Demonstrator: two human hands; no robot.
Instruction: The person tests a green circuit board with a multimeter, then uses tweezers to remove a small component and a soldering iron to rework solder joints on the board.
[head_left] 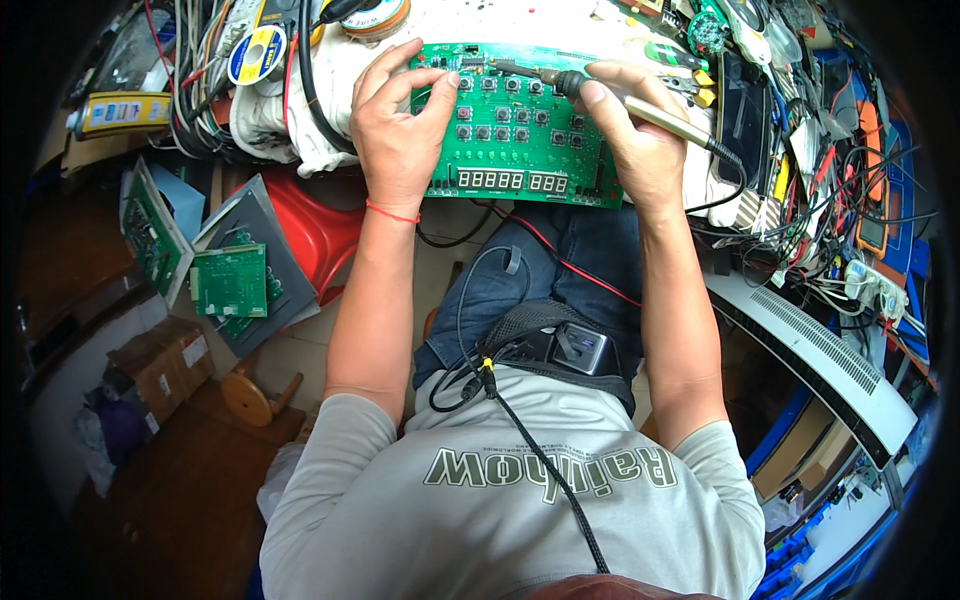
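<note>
A green circuit board (490, 147) with rows of push buttons and a strip of digit displays lies at the table's near edge, above my lap. In my right hand (645, 135) is a soldering iron (660, 115), gripped like a pen. It slants leftward over the board's upper part, its tip close to a small chip (472, 62). My left hand (400, 125) overlaps the board's left edge. Its thumb and forefinger bend toward each other near the upper left buttons; whatever lies between them is too small to make out.
Solder wire spools (257, 56) and a thick black cable (312, 90) crowd the left. Pliers (690, 88), a multimeter (873, 230) and tangled leads cover the right. More circuit boards (230, 281) lean beside a red stool (315, 225) at lower left. Cables hang across my lap.
</note>
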